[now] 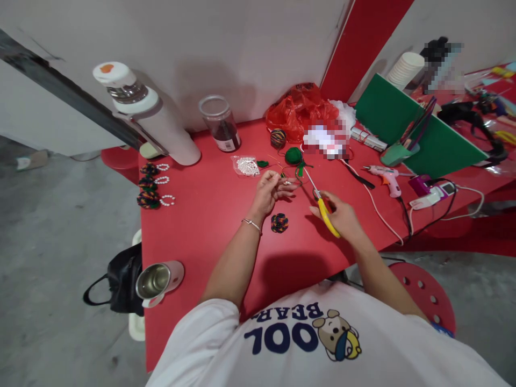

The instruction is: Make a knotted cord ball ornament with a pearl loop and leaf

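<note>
My left hand (271, 191) hovers over the red table (201, 215), fingers pinched on a short string of white beads with a thin thread running right. My right hand (341, 216) grips yellow-handled scissors (318, 199), whose blades point up-left toward that thread near my left fingertips. A small multicoloured yarn flower (279, 222) lies on the table between my two wrists. Behind my hands sit a green yarn ball (293, 156) and a clear bag of white beads (245, 165).
A white flask (149, 115), a clear jar (221, 124), a red plastic bag (300, 110) and a glue gun (385, 177) stand along the back. Three finished yarn flowers with bead loops (151, 185) lie at the left edge. A steel cup (159, 280) lies at the near left corner.
</note>
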Demonstrator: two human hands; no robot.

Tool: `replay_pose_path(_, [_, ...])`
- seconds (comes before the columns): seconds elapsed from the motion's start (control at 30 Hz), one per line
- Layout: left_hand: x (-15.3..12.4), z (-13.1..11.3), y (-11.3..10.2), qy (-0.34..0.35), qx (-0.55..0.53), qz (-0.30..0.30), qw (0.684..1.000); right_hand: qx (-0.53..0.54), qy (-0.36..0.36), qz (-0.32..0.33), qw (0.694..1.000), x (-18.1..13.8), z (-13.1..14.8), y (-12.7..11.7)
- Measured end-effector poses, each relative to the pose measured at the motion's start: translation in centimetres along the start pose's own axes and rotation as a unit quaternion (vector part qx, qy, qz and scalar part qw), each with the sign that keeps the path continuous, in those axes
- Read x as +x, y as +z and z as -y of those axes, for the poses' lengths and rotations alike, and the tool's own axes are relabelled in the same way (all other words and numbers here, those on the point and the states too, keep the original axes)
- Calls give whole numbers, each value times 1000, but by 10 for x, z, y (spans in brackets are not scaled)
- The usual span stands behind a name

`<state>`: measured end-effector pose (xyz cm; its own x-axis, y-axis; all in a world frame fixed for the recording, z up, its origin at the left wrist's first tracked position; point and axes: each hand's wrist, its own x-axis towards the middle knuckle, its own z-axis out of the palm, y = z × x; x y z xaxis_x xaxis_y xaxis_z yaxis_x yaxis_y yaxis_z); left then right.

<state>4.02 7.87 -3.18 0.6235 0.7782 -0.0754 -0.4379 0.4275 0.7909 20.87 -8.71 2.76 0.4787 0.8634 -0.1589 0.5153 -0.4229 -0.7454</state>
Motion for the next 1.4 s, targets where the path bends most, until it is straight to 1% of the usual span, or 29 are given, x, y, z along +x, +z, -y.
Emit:
replay_pose_path(0.03, [0,-2,0,2,-3,0,1000,-107,9,-49,993,1,-8,-8])
replay_pose_path(0.07, [-1,-3,1,3,-4,2,1000,-189,24,-74,979,1,-16,-14])
replay_pose_path(0.13, [-1,-4,2,3,0,8,1000,-295,29,-76,952,-1,-28,-27])
replay_pose_path(0.23, [-2,-3,2,0,5,9,1000,-373,13,-70,925,-5,-33,-42])
replay_pose_path(0.3, [-2,-1,2,-3,1,2,1000,-401,20,-85,912,-5,-28,-48])
replay_pose_path(0.33, [-2,0,2,-4,-1,-1,1000,-396,20,-106,912,-3,-24,-48])
replay_pose_path(0.37, [-2,1,2,-5,-4,-4,1000,-371,9,-131,919,0,-20,-46])
replay_pose_path(0.4, [-1,1,2,-6,-6,-5,1000,-317,-13,-158,935,5,-14,-41])
replay_pose_path(0.43, [-1,2,3,-5,-7,-7,1000,-235,-46,-172,956,10,-9,-33])
replay_pose_path(0.47, [-1,3,3,-4,-6,-8,1000,-126,-82,-145,978,17,-3,-23])
replay_pose_path(0.5, [-1,4,3,-2,-3,-8,1000,-3,-90,-114,989,24,3,-10])
replay_pose_path(0.53, [0,4,3,3,3,-7,1000,108,-84,-50,989,31,10,4])
replay_pose_path(0.57, [0,5,3,9,11,-5,1000,196,-70,10,978,39,16,18])
replay_pose_path(0.6, [0,5,3,16,18,-3,1000,265,-55,48,961,45,22,32])
replay_pose_path(0.67, [1,5,3,34,30,-10,999,342,-35,84,935,56,32,56])
replay_pose_path(0.7, [1,6,3,44,32,-21,998,360,-25,84,929,59,36,64])
replay_pose_path(0.8, [4,8,1,64,36,-58,996,377,-7,54,925,64,41,75])
replay_pose_path(0.93, [9,10,-3,78,40,-87,992,358,-16,33,933,66,37,70])
replay_pose_path(1.0, [9,9,-5,99,67,-111,987,353,-19,26,935,66,33,67])
replay_pose_path(1.07, [7,5,-6,145,140,-134,970,347,-26,21,937,66,29,65])
replay_pose_path(1.13, [3,-1,-5,212,243,-147,935,327,-42,24,944,67,25,63])
replay_pose_path(1.17, [1,-3,-4,234,283,-147,918,308,-51,23,950,68,23,62])
replay_pose_path(1.23, [-2,-7,-2,250,332,-124,901,254,-83,12,964,70,19,60])
replay_pose_path(1.3, [-2,-7,0,248,356,-77,898,182,-134,-13,974,74,15,58])
replay_pose_path(1.4, [0,-2,-1,232,373,-12,899,66,-210,-36,975,76,10,57])
